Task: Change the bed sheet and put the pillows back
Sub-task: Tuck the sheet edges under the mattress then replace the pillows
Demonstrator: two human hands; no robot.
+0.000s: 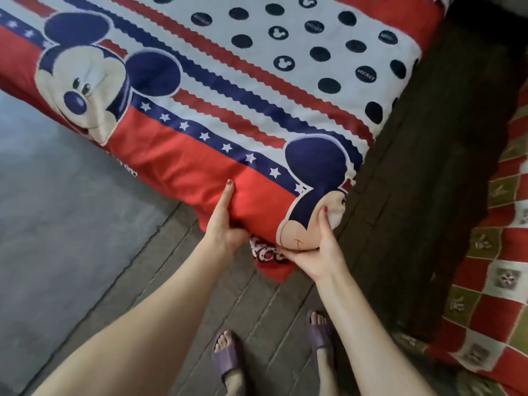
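A red, white and navy cartoon-mouse bed sheet [228,90] covers the mattress, which fills the upper part of the head view. Both hands hold the mattress's near corner through the sheet. My left hand [224,221] grips the red side edge, thumb up along the fabric and fingers tucked beneath. My right hand [320,247] grips the corner itself, thumb pressed on a printed mouse face and fingers under it. A loose flap of the sheet [271,261] hangs down below the corner between my hands. No pillows are visible.
A dark wooden bed end board [434,167] runs along the mattress's right side. Beyond it lies a red, white and olive checked cloth [494,281]. The floor [71,224] is grey, with plank boards under my sandalled feet [225,358].
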